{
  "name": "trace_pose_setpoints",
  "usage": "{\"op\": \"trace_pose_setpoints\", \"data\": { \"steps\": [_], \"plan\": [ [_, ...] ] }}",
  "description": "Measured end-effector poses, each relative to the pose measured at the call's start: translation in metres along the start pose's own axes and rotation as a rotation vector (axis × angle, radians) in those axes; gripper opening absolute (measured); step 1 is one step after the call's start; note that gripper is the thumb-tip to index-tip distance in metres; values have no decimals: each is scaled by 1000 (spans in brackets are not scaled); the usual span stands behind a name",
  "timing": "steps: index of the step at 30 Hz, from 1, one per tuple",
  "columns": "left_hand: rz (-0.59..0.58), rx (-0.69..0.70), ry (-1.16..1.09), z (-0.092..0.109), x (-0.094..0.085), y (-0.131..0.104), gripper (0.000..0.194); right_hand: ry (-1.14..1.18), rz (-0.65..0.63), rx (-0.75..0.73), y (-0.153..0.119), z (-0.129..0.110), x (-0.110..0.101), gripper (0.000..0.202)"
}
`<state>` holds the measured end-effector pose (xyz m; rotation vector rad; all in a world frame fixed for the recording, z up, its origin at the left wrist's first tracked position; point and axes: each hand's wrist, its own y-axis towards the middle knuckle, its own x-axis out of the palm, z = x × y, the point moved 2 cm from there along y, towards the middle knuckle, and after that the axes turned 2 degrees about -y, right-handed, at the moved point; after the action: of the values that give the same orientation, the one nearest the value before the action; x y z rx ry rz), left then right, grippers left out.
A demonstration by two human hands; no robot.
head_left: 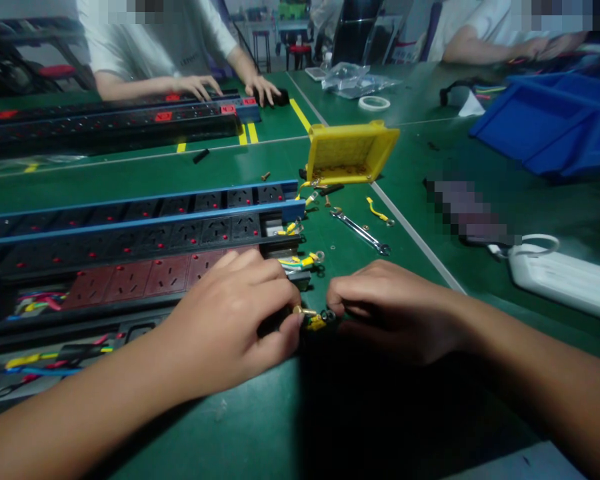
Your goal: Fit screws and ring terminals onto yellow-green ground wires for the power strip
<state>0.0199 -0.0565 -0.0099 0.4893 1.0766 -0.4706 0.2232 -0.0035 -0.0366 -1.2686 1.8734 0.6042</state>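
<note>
My left hand [245,313] is closed, with a brass bolt [306,311] pinched between thumb and forefinger. Just below the bolt lies a yellow-green wire end [316,323]. Opposite it, my right hand [395,310] is curled, its fingertips at a small dark ring [329,315] by the bolt's end; whether this is a washer or a terminal I cannot tell. Beneath and left of my left hand stretch long power strips with black sockets [187,232] and brown sockets [133,277]. Ring-ended yellow-green wires [307,260] stick out of their right ends.
A yellow bin [353,155] lies on its side, with small brass parts inside. Near it are a wrench [361,231] and a loose wire [379,211]. Blue bins [545,127] and a white power strip [565,277] sit to the right. Across the table, a person's hands [263,87] rest by more strips.
</note>
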Motion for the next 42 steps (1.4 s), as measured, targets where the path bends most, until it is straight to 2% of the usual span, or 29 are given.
{"op": "trace_pose_setpoints", "data": {
  "steps": [4,30,42],
  "plan": [
    [1,24,18,0,2,1,15,-61,-24,42,2,2,1,9],
    [-64,15,21,2,0,2,16,12,-68,2,4,6,7,8],
    [-45,57,27,2,-1,1,16,21,-24,-58,3,5,7,5]
  ]
}}
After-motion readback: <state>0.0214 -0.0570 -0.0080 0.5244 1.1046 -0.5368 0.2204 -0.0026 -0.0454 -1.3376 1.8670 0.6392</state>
